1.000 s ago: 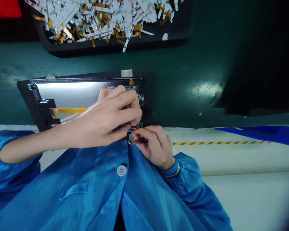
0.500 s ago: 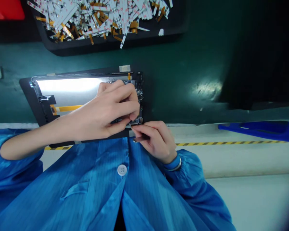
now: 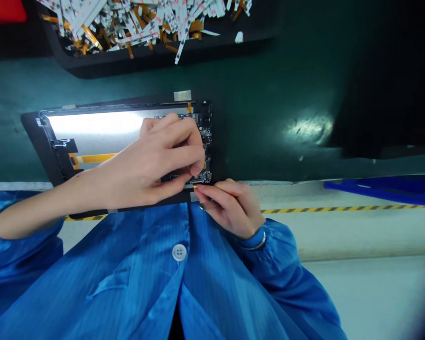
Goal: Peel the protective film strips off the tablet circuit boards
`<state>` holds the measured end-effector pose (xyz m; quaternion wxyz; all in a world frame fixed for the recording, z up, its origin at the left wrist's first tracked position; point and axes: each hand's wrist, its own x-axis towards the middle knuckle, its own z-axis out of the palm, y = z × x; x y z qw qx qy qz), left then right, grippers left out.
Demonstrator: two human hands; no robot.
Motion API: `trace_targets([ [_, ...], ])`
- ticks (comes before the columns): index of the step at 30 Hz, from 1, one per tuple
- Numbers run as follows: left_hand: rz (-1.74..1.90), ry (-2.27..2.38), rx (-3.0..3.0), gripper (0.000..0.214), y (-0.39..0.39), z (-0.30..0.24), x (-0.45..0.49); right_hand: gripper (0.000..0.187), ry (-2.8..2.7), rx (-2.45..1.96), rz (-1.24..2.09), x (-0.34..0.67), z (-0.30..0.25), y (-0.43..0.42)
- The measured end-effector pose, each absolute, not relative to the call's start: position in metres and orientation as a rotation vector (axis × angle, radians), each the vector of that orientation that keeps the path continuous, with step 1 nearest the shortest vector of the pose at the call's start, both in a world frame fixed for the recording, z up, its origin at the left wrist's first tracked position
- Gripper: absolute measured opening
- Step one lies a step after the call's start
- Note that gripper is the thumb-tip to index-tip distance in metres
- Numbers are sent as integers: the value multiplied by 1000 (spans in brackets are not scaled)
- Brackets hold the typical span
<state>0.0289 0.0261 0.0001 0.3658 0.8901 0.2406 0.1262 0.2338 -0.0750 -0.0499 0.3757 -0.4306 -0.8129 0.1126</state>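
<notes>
A display panel with a silver back lies in a black frame on the bench, and an orange flex cable runs across it. My left hand curls over a dark circuit board at the panel's right end, with the thumb below and fingers above. That hand hides most of the board. Just under the board's lower corner, my right hand pinches a small metal tool, whose tip is mostly hidden by my fingers.
A black tray heaped with white and orange flex strips sits beyond the panel on the green bench surface. Yellow-and-black tape marks the near edge. A blue object lies at right. My blue smock fills the bottom.
The whole scene has shifted slightly up and left in view. My right hand has closed in on the board's lower corner, and less of the metal tool shows.
</notes>
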Motion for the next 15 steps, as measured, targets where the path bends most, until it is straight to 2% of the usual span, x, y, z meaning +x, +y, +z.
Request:
trace_targets([
  [15, 330, 616, 2287, 14, 25, -1, 26, 17, -2221, -1145, 368, 233, -36, -71],
])
